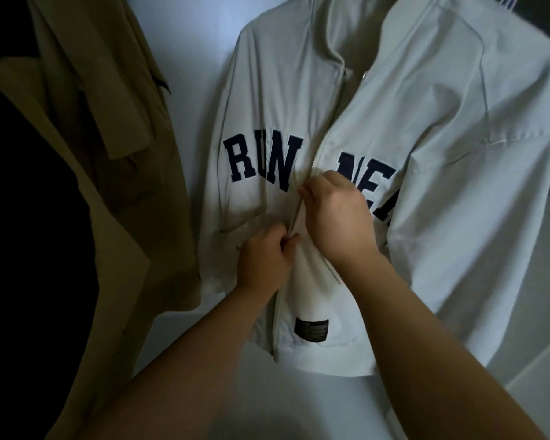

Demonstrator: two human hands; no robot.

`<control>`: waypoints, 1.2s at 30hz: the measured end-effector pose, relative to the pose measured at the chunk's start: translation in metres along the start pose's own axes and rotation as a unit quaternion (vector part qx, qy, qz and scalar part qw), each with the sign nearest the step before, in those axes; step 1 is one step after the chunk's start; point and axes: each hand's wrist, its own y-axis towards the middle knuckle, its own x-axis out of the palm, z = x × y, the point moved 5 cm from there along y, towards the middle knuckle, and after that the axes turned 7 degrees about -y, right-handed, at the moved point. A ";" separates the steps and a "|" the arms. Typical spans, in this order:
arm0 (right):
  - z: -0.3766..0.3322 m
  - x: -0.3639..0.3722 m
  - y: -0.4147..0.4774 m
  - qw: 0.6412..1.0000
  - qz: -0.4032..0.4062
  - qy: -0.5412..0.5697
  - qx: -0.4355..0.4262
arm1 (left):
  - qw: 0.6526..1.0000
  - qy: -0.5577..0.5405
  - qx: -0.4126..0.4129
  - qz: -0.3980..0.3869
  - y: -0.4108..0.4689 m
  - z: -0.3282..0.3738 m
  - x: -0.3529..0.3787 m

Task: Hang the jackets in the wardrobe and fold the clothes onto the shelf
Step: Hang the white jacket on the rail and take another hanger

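Pale, plain wall [200, 52] fills the background, dim at the edges and darkest along the left side of the head view. Against it hangs a white zip-up hooded jacket [442, 173], its shoulders spread near the top of the frame and its hem hanging low in the middle. Dark blue block letters [258, 163] run across the chest, split by the zipper [326, 134] (the right half of the word is partly covered by a hand). A small dark label [311, 330] sits near the hem on the inner front panel.

Both hands work at the jacket's front opening, just below the lettering. The right hand [340, 217] is the higher one, its fingers curled and pinching at the zipper line where the two front edges meet. The left hand [264, 258] lies just below and to the left of it, fingers curled around the fabric edge of the jacket's front. The two hands are close together, nearly touching, with the zipper edge running between them. Below the hands the front panels hang apart; above them the zipper line runs up to the open collar and hood.

To the left of the white jacket, apart from it, hangs a tan coat [108, 138], its lapels folded and its long body dropping towards the lower left corner.
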 end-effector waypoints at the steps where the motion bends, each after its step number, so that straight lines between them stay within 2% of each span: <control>1: 0.003 -0.004 0.009 1.000 0.010 -0.007 0.001 | 1.000 0.005 -0.002 -0.001 0.001 -0.002 -0.001; 5: 0.012 -0.013 0.029 0.999 0.039 -0.010 0.007 | 1.000 -0.012 -0.029 -0.004 0.016 0.006 -0.002; 10: 0.012 -0.012 0.025 0.999 0.030 -0.015 0.009 | 0.998 -0.046 0.011 0.049 0.043 0.038 -0.003; 16: 0.025 -0.038 0.071 0.996 0.089 -0.028 0.002 | 0.998 -0.053 0.011 0.041 0.052 0.037 -0.001; 20: 0.022 -0.036 0.072 0.996 0.083 -0.034 -0.011 | 0.993 -0.085 0.021 0.077 0.080 0.061 -0.004; 23: 0.025 -0.037 0.074 0.996 0.080 -0.042 -0.023 | 0.994 -0.070 0.050 0.073 0.090 0.065 -0.002; 27: 0.040 -0.059 0.107 0.989 0.140 -0.052 0.012 | 0.994 -0.069 0.042 0.075 0.089 0.058 0.001; 34: 0.044 -0.054 0.103 0.996 0.078 -0.032 -0.017 | 0.998 -0.011 0.051 0.026 0.106 0.064 0.001; 36: 0.050 -0.061 0.106 0.996 0.065 -0.059 -0.015 | 0.998 -0.026 0.059 0.028 0.118 0.073 -0.007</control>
